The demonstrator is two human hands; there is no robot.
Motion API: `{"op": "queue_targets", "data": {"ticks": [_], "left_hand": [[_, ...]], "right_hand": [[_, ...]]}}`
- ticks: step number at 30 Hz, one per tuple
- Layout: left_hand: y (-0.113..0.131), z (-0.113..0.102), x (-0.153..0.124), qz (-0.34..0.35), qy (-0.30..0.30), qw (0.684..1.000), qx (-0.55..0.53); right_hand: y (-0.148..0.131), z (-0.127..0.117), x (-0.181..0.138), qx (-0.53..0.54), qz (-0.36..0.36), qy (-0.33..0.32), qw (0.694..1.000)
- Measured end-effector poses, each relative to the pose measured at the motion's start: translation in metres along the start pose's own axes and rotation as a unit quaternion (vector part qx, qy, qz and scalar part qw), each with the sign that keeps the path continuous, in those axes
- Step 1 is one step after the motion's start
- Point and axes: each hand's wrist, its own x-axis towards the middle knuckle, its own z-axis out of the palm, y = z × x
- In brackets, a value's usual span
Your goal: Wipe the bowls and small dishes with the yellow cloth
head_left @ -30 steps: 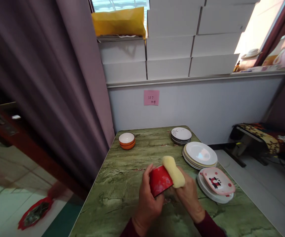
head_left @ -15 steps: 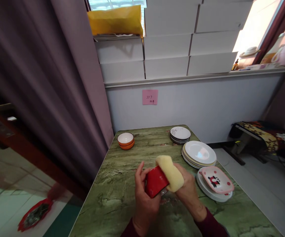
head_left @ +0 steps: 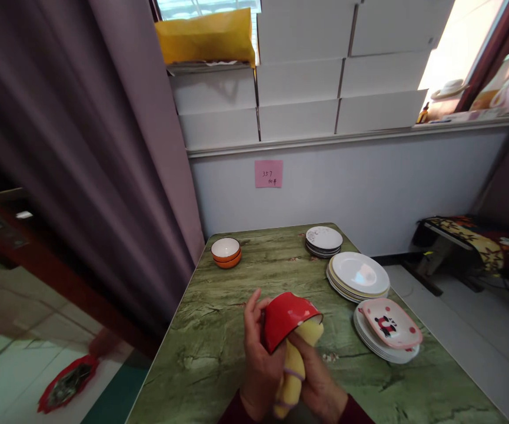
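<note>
A red bowl (head_left: 286,317) is tilted on its side above the table, its outside facing up and its opening turned down to the right. My left hand (head_left: 258,360) grips it from the left, fingers behind and thumb in front. My right hand (head_left: 318,377) is closed on a pale yellow cloth (head_left: 295,360) with purple edging. Part of the cloth is tucked against the bowl's inside and rim, and the rest hangs below between my hands. The right fingertips are partly hidden by the bowl and cloth.
Orange bowls (head_left: 228,260) are stacked at the table's far left. Along the right side stand small patterned plates (head_left: 323,238), larger white plates (head_left: 360,272), and more plates under a pink-rimmed square dish (head_left: 393,324). A purple curtain (head_left: 148,129) hangs beside the green table (head_left: 201,335).
The cloth has gone from over the bowl's outside to its inner side and now hangs down. My right hand has moved lower, and the bowl has turned more opening-down.
</note>
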Motion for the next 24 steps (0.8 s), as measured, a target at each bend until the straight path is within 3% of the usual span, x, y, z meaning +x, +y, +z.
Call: {"op": "queue_targets", "data": {"ticks": [4,6,8,10,12,14,16,17,18,20,22,24], "left_hand": [[-0.008,-0.006,0.005,0.006,-0.026,0.999,0.023],[-0.012,-0.008,0.006,0.02,-0.037,0.999,0.03],[-0.014,-0.009,0.006,0.035,-0.056,0.997,0.039],[-0.014,-0.008,0.005,0.042,-0.073,0.995,0.058],[-0.013,-0.007,0.004,0.039,-0.083,0.992,0.081],[-0.012,-0.005,0.003,0.043,-0.089,0.991,0.089],[-0.011,-0.003,0.002,0.06,-0.09,0.991,0.082],[-0.011,-0.002,0.001,0.074,-0.088,0.99,0.079],[-0.01,-0.002,0.0,0.089,-0.082,0.99,0.079],[-0.008,-0.001,-0.001,0.105,-0.066,0.989,0.082],[-0.005,-0.002,-0.002,0.098,-0.048,0.991,0.078],[-0.001,-0.003,-0.002,0.071,-0.026,0.995,0.07]], "right_hand": [[-0.027,-0.009,0.007,-0.143,-0.117,0.083,0.979],[-0.044,-0.016,0.008,-0.294,-0.194,0.115,0.929],[-0.06,-0.022,0.007,-0.459,-0.29,0.113,0.832],[-0.074,-0.024,0.004,-0.586,-0.388,0.1,0.704],[-0.083,-0.022,-0.002,-0.67,-0.463,0.091,0.573],[-0.088,-0.016,-0.008,-0.724,-0.507,0.088,0.461],[-0.089,-0.007,-0.015,-0.752,-0.529,0.084,0.384],[-0.089,-0.002,-0.018,-0.758,-0.537,0.082,0.362],[-0.089,0.002,-0.021,-0.758,-0.544,0.079,0.351],[-0.087,0.009,-0.024,-0.748,-0.549,0.071,0.368],[-0.087,0.011,-0.022,-0.722,-0.54,0.061,0.427],[-0.088,0.009,-0.017,-0.683,-0.51,0.045,0.521]]}}
